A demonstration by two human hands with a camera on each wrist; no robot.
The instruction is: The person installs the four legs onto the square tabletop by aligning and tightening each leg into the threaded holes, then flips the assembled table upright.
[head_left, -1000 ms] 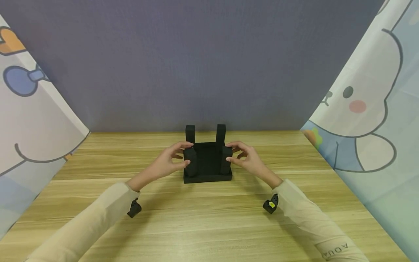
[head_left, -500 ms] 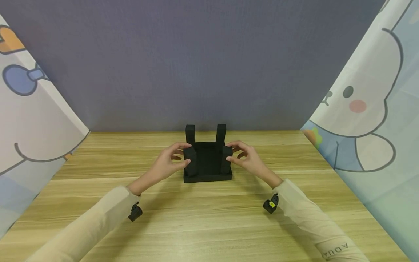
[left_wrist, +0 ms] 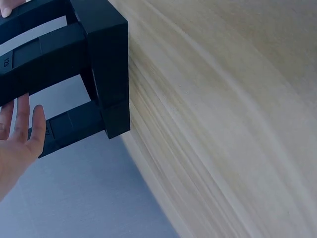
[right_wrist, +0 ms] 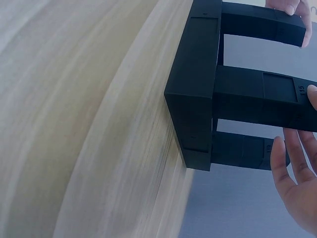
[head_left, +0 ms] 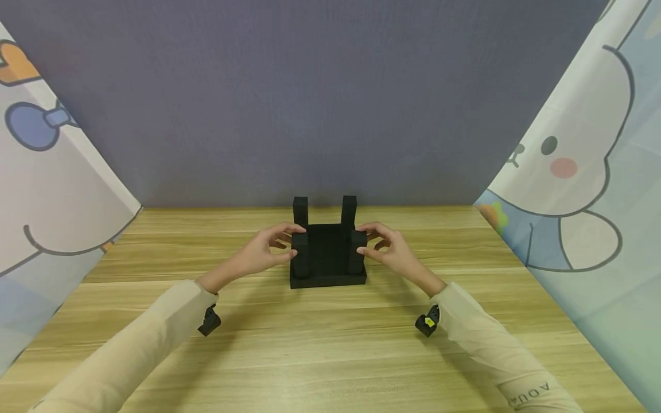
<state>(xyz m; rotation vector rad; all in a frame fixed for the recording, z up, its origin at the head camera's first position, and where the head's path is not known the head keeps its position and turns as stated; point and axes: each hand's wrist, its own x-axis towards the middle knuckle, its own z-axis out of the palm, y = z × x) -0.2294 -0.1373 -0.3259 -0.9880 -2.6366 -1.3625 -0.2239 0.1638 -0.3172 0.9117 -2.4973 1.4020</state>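
Note:
A black square base (head_left: 327, 281) lies on the wooden table, with black posts rising from its corners. My left hand (head_left: 265, 251) pinches the front left post (head_left: 300, 261) near its top, between thumb and fingers. On the other side, my right hand (head_left: 392, 249) pinches the top of the front right post (head_left: 356, 258). Both front posts look upright. Behind them stand a rear left post (head_left: 300, 211) and a rear right post (head_left: 349, 211), untouched. In the right wrist view, the near post (right_wrist: 257, 94) meets the base (right_wrist: 190, 74); my right fingertips reach behind it.
A grey panel (head_left: 310, 103) rises along the table's back edge. Cartoon-printed cloths flank the wooden table (head_left: 320, 355) on the left (head_left: 57, 189) and right (head_left: 578, 172). A small black device hangs at each wrist.
The front left post has turned from a skewed angle to line up squarely with the base, my left hand shifting slightly with it. My right hand stays in place.

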